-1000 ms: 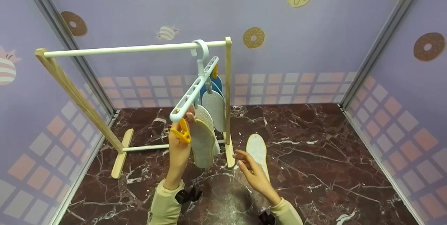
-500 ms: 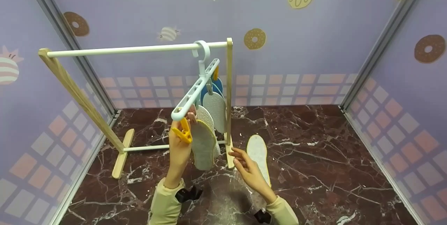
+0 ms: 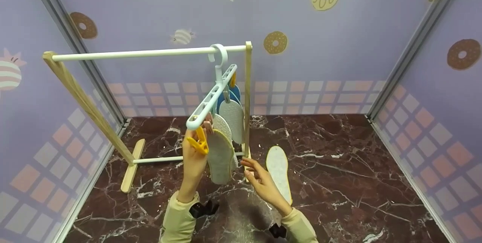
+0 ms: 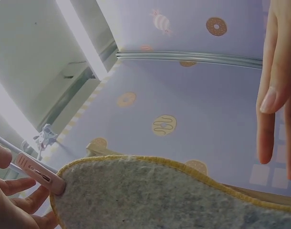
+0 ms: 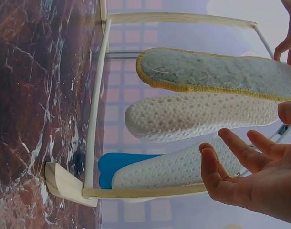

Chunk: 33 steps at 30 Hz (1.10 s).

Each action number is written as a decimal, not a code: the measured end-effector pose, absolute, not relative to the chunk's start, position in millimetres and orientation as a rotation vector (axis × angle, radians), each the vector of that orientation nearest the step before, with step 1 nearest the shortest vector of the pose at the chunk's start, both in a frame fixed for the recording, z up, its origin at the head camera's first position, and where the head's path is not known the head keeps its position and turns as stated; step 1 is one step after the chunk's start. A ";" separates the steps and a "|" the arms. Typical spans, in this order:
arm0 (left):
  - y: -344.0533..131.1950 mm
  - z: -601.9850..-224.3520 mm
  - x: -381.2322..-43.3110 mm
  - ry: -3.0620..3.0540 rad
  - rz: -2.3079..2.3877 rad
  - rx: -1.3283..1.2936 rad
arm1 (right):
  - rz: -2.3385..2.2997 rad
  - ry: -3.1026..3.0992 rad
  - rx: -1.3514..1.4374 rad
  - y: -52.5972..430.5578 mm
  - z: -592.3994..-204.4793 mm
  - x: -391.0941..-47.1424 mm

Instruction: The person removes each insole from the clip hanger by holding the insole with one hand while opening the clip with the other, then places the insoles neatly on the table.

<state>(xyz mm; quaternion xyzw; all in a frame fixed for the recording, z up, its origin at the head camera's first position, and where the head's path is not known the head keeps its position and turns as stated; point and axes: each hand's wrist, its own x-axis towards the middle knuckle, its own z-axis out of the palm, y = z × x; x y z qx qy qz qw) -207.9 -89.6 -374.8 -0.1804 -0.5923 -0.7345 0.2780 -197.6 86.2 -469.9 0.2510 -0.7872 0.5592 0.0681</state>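
My left hand is raised under the near end of the pale hanger, its thumb and fingers pinching a pink clothespin. That clothespin bites the top of a grey felt insole with yellow edging, which hangs down. A yellow clothespin dangles in front of this hand. My right hand, empty with fingers loosely spread, is to the right of the hanging insole and apart from it. In the right wrist view, white dimpled insoles hang behind the felt one. A second yellow-edged insole lies beside the right hand.
The hanger hooks over the white top rod of a wooden rack, near its right post. Blue insoles hang at its far end under another yellow clothespin. Patterned walls enclose the dark marble surface.
My right hand has moved left, away from the insole on the surface and closer to the hanging one. The left hand keeps its place at the clothespin.
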 end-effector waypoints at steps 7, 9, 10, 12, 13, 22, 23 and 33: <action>-90.4 -376.3 -208.1 -1.557 -1.992 -0.527 | 1.649 -2.344 0.788 82.2 -466.4 -198.2; -90.1 -376.2 -208.4 -1.560 -1.990 -0.524 | 1.647 -2.342 0.790 81.1 -465.3 -198.4; -89.9 -376.0 -208.4 -1.564 -1.985 -0.520 | 1.646 -2.340 0.794 80.5 -464.9 -198.7; -89.4 -376.0 -208.4 -1.557 -1.992 -0.527 | 1.652 -2.338 0.805 79.4 -463.9 -199.4; -89.1 -376.1 -208.6 -1.557 -1.994 -0.530 | 1.654 -2.338 0.811 78.8 -463.2 -199.8; -87.7 -378.7 -211.9 -1.527 -2.001 -0.579 | 1.596 -2.323 0.831 74.8 -455.9 -201.0; -87.5 -378.6 -212.1 -1.521 -2.011 -0.585 | 1.592 -2.324 0.829 74.3 -455.2 -200.9; -87.3 -380.8 -217.0 -1.395 -2.087 -0.741 | 1.589 -2.319 0.821 70.0 -452.0 -201.6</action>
